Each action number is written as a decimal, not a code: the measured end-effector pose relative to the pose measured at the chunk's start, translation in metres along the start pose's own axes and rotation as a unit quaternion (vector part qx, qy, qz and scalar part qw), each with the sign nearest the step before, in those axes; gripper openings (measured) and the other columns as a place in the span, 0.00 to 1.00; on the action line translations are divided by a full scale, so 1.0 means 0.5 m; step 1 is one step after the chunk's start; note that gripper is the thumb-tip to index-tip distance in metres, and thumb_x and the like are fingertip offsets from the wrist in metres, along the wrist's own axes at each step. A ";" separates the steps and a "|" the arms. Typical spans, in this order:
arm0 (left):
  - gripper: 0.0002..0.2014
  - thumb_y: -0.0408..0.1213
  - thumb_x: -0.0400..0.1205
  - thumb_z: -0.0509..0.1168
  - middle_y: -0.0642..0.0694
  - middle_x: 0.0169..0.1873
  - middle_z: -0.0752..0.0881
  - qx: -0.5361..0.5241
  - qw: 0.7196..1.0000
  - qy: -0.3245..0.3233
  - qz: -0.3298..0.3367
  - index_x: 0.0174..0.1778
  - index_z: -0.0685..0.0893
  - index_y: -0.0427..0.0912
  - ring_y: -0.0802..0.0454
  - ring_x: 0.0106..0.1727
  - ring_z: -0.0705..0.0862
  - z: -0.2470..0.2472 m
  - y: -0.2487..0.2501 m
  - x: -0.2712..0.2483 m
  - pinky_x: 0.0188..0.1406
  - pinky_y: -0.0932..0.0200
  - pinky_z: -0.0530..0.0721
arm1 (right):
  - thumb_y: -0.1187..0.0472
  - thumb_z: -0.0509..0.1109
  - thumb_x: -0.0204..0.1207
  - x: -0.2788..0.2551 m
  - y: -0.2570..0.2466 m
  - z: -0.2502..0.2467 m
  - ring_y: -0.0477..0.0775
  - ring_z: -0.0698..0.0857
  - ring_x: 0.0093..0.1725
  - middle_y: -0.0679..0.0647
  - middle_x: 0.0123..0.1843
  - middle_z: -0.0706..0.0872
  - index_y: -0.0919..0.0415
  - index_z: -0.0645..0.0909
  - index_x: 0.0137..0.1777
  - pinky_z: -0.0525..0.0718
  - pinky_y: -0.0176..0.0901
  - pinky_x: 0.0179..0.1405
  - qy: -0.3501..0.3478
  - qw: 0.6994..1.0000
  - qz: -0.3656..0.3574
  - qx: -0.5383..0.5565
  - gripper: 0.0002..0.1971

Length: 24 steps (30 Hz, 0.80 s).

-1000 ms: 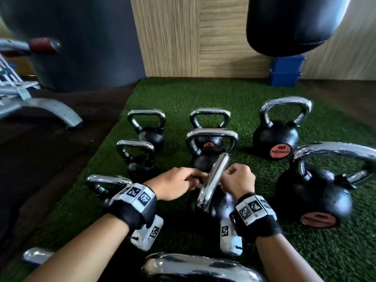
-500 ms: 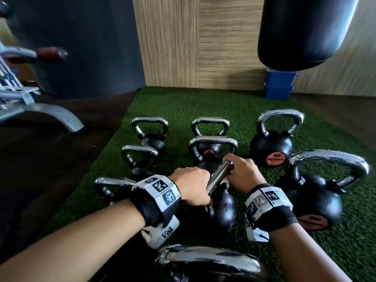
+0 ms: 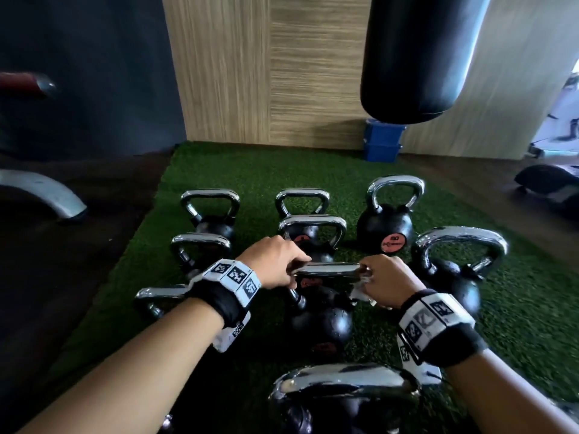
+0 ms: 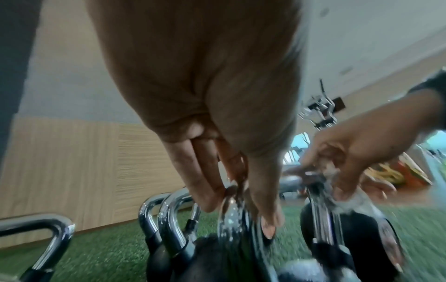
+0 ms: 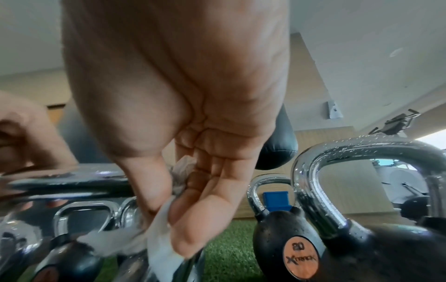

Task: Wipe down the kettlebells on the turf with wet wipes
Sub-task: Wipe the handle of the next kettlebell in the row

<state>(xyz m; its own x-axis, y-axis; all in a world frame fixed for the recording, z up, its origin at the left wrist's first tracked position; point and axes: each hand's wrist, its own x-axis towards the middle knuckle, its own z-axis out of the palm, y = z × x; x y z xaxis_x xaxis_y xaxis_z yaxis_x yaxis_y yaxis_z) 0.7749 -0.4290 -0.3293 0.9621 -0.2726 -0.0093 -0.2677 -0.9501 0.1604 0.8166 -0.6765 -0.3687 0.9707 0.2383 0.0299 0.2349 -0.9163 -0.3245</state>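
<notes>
From my head view, the black kettlebell with a chrome handle (image 3: 319,321) stands on the green turf (image 3: 250,177) among its neighbours, its body partly lost in shadow below my wrists. My left hand (image 3: 275,264) pinches the handle's left end, fingertips curled over the bar; the left wrist view confirms that, though blurred. My right hand (image 3: 385,280) grips the right end with a crumpled white wet wipe (image 3: 360,292) pressed against the chrome. Only the right wrist view (image 5: 166,225) shows the wipe trailing down between thumb and fingers. It also reads "20" on the orange label of a neighbouring black kettlebell (image 5: 284,238), which stays illegible from above. The nearest kettlebell (image 3: 344,389) is cut off at the bottom edge.
</notes>
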 end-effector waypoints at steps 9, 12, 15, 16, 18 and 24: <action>0.27 0.24 0.84 0.61 0.59 0.59 0.92 -0.294 0.949 0.088 -0.069 0.70 0.87 0.60 0.57 0.54 0.90 0.071 -0.049 -0.165 0.54 0.67 0.84 | 0.60 0.73 0.77 -0.172 -0.112 -0.132 0.47 0.88 0.54 0.46 0.50 0.93 0.48 0.92 0.49 0.83 0.39 0.56 -0.079 0.993 -0.046 -0.077 0.08; 0.31 0.19 0.82 0.57 0.56 0.61 0.91 -0.363 0.929 0.015 -0.063 0.71 0.86 0.57 0.62 0.51 0.88 0.114 -0.049 -0.201 0.42 0.82 0.77 | 0.61 0.73 0.77 -0.241 -0.169 -0.161 0.39 0.85 0.51 0.41 0.50 0.92 0.47 0.92 0.51 0.79 0.34 0.54 -0.058 0.996 -0.054 -0.047 0.09; 0.34 0.17 0.80 0.56 0.56 0.62 0.89 -0.369 0.926 -0.063 -0.045 0.72 0.84 0.58 0.62 0.53 0.88 0.158 -0.030 -0.230 0.47 0.74 0.83 | 0.62 0.72 0.77 -0.299 -0.202 -0.184 0.36 0.82 0.49 0.39 0.49 0.88 0.47 0.91 0.53 0.77 0.31 0.53 -0.035 0.997 -0.060 -0.037 0.11; 0.34 0.18 0.80 0.58 0.57 0.62 0.88 -0.367 0.925 -0.089 -0.046 0.72 0.84 0.59 0.61 0.54 0.88 0.167 -0.021 -0.239 0.51 0.69 0.85 | 0.61 0.72 0.77 -0.319 -0.207 -0.189 0.34 0.82 0.48 0.40 0.50 0.88 0.47 0.91 0.54 0.76 0.28 0.53 -0.030 0.997 -0.064 -0.038 0.11; 0.31 0.25 0.78 0.67 0.61 0.60 0.88 -0.374 0.918 -0.130 -0.030 0.69 0.84 0.64 0.61 0.57 0.88 0.186 -0.002 -0.256 0.57 0.65 0.86 | 0.59 0.73 0.75 -0.358 -0.203 -0.199 0.32 0.81 0.44 0.42 0.49 0.86 0.45 0.90 0.57 0.72 0.20 0.49 -0.030 0.997 -0.071 -0.033 0.12; 0.29 0.59 0.52 0.90 0.66 0.46 0.88 -0.397 0.899 -0.178 -0.046 0.46 0.88 0.64 0.74 0.47 0.84 0.274 0.054 -0.313 0.39 0.82 0.76 | 0.50 0.74 0.78 -0.400 -0.142 -0.170 0.36 0.82 0.47 0.40 0.48 0.82 0.45 0.88 0.61 0.73 0.24 0.48 -0.012 0.992 -0.126 0.028 0.13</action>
<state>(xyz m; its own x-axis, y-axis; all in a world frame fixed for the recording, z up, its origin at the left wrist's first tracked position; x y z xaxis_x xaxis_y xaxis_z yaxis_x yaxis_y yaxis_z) 0.6096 -0.4329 -0.4590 0.8625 -0.3649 -0.3506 0.0695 -0.6009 0.7963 0.6101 -0.6865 -0.2714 0.8799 0.4658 0.0938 0.4660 -0.8073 -0.3622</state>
